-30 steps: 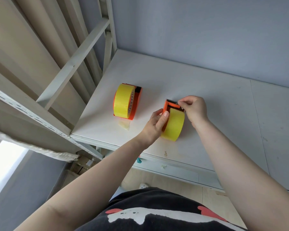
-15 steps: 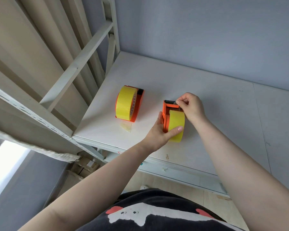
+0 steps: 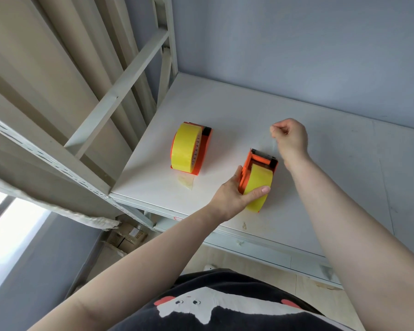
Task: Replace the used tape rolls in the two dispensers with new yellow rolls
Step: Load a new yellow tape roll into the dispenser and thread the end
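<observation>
Two orange tape dispensers stand on the white table (image 3: 320, 177), each with a yellow roll in it. The left dispenser (image 3: 202, 151) holds a full yellow roll (image 3: 183, 149), and a loose strip of tape (image 3: 185, 182) lies in front of it. My left hand (image 3: 234, 194) grips the right dispenser (image 3: 246, 168) around its yellow roll (image 3: 258, 185), thumb across the roll. My right hand (image 3: 290, 138) is raised past the dispenser's cutter end, fingers pinched on a thin clear strip of tape (image 3: 274, 145) that runs back toward the cutter.
A white metal shelf frame (image 3: 115, 94) with a slanted bar rises at the table's left edge. A blue-grey wall (image 3: 296, 51) backs the table. Cardboard boxes (image 3: 127, 235) sit on the floor below the front left corner.
My right hand has lifted off the cutter and moved up and away, drawing a strip of tape out. My left hand keeps its grip on the right dispenser.
</observation>
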The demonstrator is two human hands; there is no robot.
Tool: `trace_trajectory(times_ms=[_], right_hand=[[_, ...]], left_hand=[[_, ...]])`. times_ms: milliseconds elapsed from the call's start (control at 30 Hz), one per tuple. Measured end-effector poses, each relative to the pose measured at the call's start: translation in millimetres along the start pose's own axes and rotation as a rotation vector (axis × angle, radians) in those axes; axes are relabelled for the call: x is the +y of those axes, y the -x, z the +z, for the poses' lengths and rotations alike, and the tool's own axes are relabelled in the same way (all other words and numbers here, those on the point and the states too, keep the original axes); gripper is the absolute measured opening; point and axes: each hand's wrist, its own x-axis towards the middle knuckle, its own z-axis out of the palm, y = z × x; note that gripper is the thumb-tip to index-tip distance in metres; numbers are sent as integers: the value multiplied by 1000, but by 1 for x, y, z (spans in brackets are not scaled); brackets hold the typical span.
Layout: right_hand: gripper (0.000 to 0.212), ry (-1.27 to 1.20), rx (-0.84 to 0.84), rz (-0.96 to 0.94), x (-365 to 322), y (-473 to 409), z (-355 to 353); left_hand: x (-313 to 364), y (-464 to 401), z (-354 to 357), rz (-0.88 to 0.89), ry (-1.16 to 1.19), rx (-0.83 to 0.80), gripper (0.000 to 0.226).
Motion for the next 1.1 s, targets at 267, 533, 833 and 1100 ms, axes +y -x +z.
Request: trace_trajectory(times_ms=[267,533,833,1100], right_hand=[[9,-76,64,87,-6,-25,-21],[10,-117,44,74,-36,-48,-36],[23,-281,17,236,-53,-48,-31],[24,-331,121,192,-59,-63,-46]], left_hand=[[-2,12,-12,7,97,30,101],[15,28,-29,130,408,80,34],[31,40,-57,219,469,155,74],[34,51,-62,76,421,130,81]])
